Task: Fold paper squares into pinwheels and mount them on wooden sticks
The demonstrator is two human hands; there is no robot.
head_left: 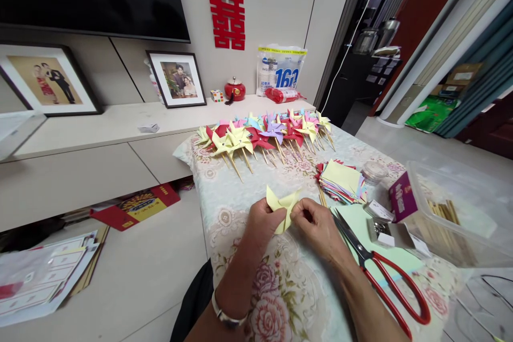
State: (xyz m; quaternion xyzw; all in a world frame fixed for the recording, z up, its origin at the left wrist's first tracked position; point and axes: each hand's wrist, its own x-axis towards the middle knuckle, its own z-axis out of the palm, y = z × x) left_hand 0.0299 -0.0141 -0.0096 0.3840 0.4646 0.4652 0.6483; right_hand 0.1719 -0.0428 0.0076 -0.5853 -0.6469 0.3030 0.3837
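Both hands meet over the floral tablecloth (pixel 224 192) on a partly folded yellow paper pinwheel (pixel 281 203). My left hand (pixel 262 219) grips its lower left side. My right hand (pixel 316 222) pinches its centre from the right. A row of several finished paper pinwheels on sticks (pixel 264 136) lies across the far end of the table. Right of my hands sits a stack of coloured paper squares (pixel 341 180). Red-handled scissors (pixel 385 272) lie close beside my right wrist.
A clear plastic box with wooden sticks (pixel 452 214) stands at the right, with a small round jar (pixel 373 172) and a purple carton (pixel 402 196) near it. A low shelf (pixel 100 123) with framed photos runs behind. Papers lie on the floor (pixel 44 275) at left.
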